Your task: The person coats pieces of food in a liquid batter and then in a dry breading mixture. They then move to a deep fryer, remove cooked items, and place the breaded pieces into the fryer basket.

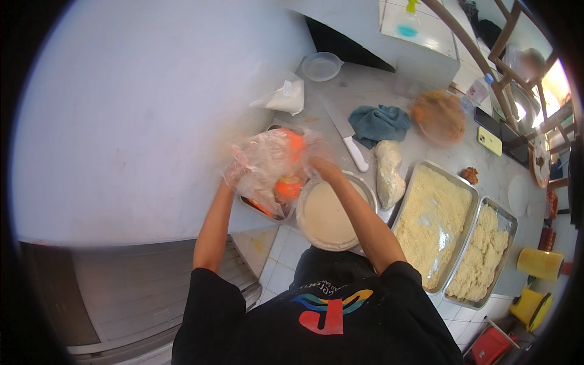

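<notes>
I hold a crinkled clear plastic bag (267, 150) with orange patches showing on it, over a metal tray (285, 215) at the left end of the counter. My left hand (238, 172) grips the bag's left side, partly covered by the film. On its right side my right hand (323, 167) also has hold of the plastic, fingertips hidden. Below my right forearm sits a round metal bowl (372, 196) of pale, creamy liquid (328, 212). Orange material shows inside the tray under the bag, too blurred to identify.
A white-handled knife (356, 153) lies beyond the bowl, beside a teal cloth (379, 123) and a bag of pale contents (388, 175). Two metal trays, one of pale flour-like powder (431, 214) and one of coated pieces (479, 255), stand right. A wall (137, 137) borders the left.
</notes>
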Action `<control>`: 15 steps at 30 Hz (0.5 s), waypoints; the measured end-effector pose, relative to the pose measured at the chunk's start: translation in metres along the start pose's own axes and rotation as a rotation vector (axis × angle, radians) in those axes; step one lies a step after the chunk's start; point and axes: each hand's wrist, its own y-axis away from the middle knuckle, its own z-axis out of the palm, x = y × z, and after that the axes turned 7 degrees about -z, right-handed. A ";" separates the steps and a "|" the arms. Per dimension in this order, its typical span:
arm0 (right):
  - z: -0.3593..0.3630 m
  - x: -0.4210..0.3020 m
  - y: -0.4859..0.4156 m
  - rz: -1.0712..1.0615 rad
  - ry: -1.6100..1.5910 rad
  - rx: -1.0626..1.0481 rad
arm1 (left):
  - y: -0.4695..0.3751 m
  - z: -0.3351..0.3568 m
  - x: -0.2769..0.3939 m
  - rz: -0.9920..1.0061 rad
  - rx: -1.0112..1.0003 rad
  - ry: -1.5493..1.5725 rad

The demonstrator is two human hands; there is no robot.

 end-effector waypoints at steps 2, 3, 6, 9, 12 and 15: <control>-0.001 0.020 -0.012 -0.033 0.019 0.102 | 0.007 0.000 -0.004 -0.012 -0.008 0.006; -0.005 0.026 -0.015 -0.038 -0.073 0.219 | 0.013 -0.002 -0.005 -0.034 -0.003 0.034; -0.025 0.063 -0.038 0.327 -0.716 0.398 | 0.031 -0.011 -0.003 -0.103 0.039 0.204; -0.035 0.131 -0.050 0.139 -0.703 0.345 | 0.039 -0.018 -0.007 -0.180 0.057 0.434; -0.043 0.151 -0.050 0.216 0.094 0.410 | 0.031 -0.001 -0.023 -0.164 0.069 0.743; -0.060 0.088 -0.039 0.252 0.328 0.411 | 0.036 0.023 -0.025 -0.131 0.223 0.745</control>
